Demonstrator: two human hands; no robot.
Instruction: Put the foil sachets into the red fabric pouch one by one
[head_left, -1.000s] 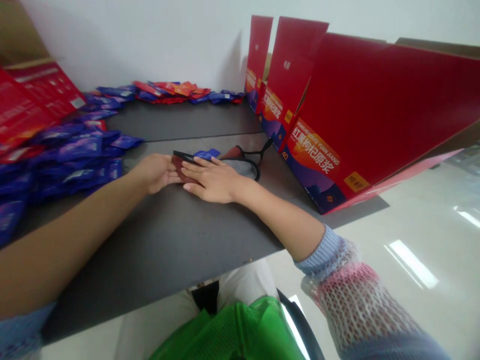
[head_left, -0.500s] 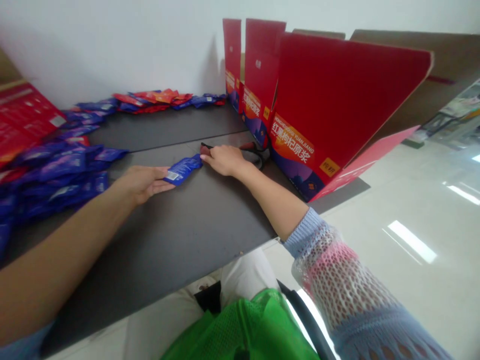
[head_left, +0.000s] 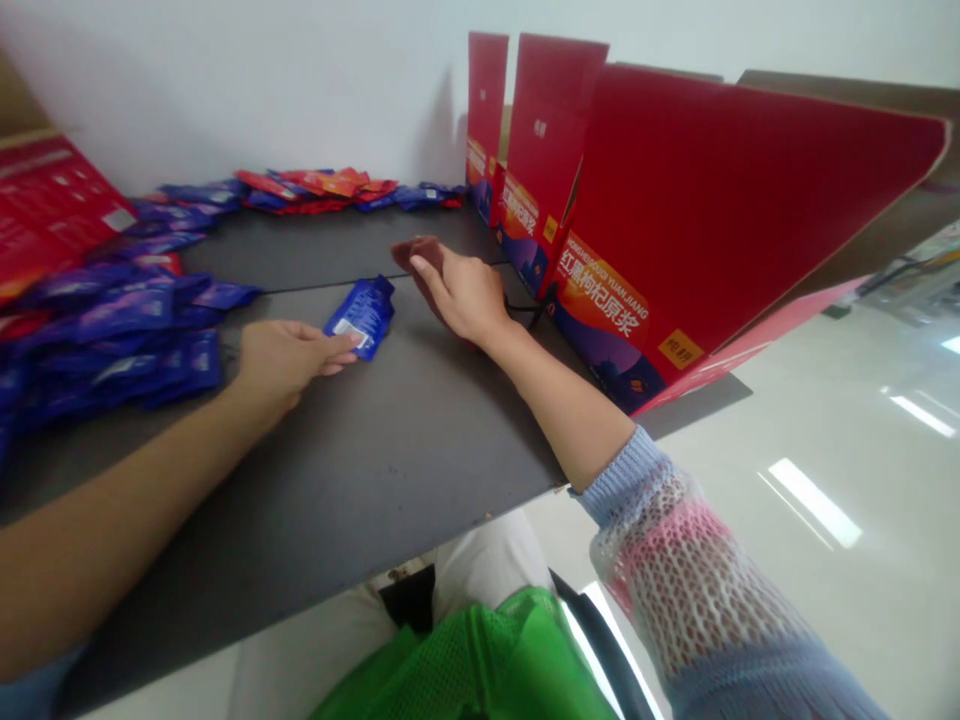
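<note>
A blue sachet (head_left: 366,312) with a white label is pinched at its lower left edge between the thumb and fingers of my left hand (head_left: 285,362). It is held low over the dark table (head_left: 390,470). To its right, my right hand (head_left: 469,295) is closed on a folded brown cloth item (head_left: 421,262) with a black strap. The cloth's upper part stands out between thumb and fingers; the rest is hidden behind the hand.
Blue sachets (head_left: 127,320) lie heaped at the left. A row of blue and red sachets (head_left: 322,187) runs along the wall. Several red cartons (head_left: 675,220) with raised flaps stand along the right. Another red box (head_left: 52,210) is at the far left.
My hands were together on the cloth item, with a blue sachet by it. The left hand has drawn a blue sachet away leftward. My right hand has lifted and folded the cloth.
</note>
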